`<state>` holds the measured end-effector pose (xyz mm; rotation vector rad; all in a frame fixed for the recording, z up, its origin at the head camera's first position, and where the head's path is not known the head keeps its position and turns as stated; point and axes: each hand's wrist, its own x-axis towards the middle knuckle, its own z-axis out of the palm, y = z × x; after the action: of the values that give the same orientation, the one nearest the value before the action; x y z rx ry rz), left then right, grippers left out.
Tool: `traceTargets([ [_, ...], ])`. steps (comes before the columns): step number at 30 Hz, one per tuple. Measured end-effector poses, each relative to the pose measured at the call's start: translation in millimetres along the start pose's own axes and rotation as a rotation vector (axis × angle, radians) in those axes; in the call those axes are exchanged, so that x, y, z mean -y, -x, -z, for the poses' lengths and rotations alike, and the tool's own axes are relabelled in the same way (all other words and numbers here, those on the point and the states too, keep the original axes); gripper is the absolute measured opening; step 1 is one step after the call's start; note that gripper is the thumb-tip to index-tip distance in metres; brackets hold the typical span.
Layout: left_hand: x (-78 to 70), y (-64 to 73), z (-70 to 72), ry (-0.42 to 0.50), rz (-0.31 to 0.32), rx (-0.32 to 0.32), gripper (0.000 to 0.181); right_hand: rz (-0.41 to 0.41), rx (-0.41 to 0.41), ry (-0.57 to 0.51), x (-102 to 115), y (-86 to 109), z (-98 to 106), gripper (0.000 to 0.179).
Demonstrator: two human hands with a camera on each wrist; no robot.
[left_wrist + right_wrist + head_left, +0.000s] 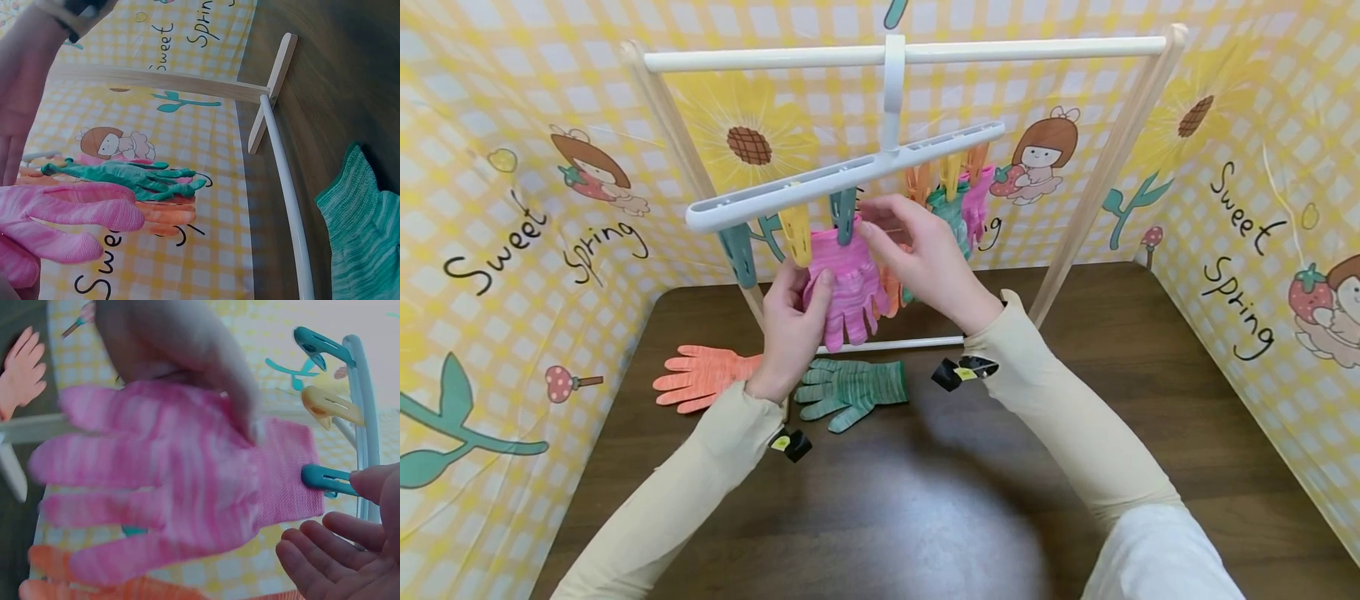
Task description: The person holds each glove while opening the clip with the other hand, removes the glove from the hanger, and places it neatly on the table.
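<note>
- Head view, writing: "Sweet Spring" stands in black letters on the yellow checked cloth (475, 125) to my left and again to my right; behind the row of hanging gloves (951, 214) only part of another word shows. The yellow stickers (781, 443) on my black wrist mounts (798, 447) are too small to read.
- Head view, hands: my left hand (790, 329) pinches the side of the pink glove (846, 287) between thumb and fingers. My right hand (925, 258) is up by its cuff, fingers loosely bent. The pink glove hangs from a teal clip (843, 217) under the left half of the pale hanger (842, 177), just right of a yellow clip (796, 236). Below, on the bench (970, 517), lie an orange glove (703, 377) and, to its right, a green glove (859, 387).
- Left wrist view: "Sweet" and part of "Spring" read sideways on the cloth. My left hand barely shows; I cannot tell its grip from here.
- Right wrist view: my right thumb touches the teal clip's free end, the other fingers relaxed and apart from it. The clip bites the pink glove's cuff; my left thumb presses near that cuff.
</note>
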<state>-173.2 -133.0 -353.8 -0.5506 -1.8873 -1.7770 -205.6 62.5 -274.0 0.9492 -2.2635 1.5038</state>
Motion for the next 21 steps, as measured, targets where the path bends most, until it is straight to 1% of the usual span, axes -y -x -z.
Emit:
traceTargets([
  [5, 0.3, 0.5, 0.0, -0.003, 0.001, -0.002, 0.028, -0.14, 0.029, -0.137, 3, -13.3, -2, 0.04],
  [8, 0.6, 0.4, -0.9, -0.009, 0.004, -0.003, 0.026, -0.205, 0.05, -0.213, 2, -17.8, -5, 0.043],
  [12, 1.9, 0.4, -2.7, -0.008, 0.008, -0.004, 0.025, -0.239, 0.051, -0.288, -1, -20.3, -8, 0.042],
  [18, 3.0, 0.5, -3.5, 0.002, 0.001, -0.005, 0.025, -0.226, 0.017, -0.421, -5, -23.2, -12, 0.033],
  [21, 3.4, 0.9, -3.8, 0.004, 0.002, -0.004, 0.025, -0.232, 0.004, -0.478, -6, -24.6, -13, 0.03],
])
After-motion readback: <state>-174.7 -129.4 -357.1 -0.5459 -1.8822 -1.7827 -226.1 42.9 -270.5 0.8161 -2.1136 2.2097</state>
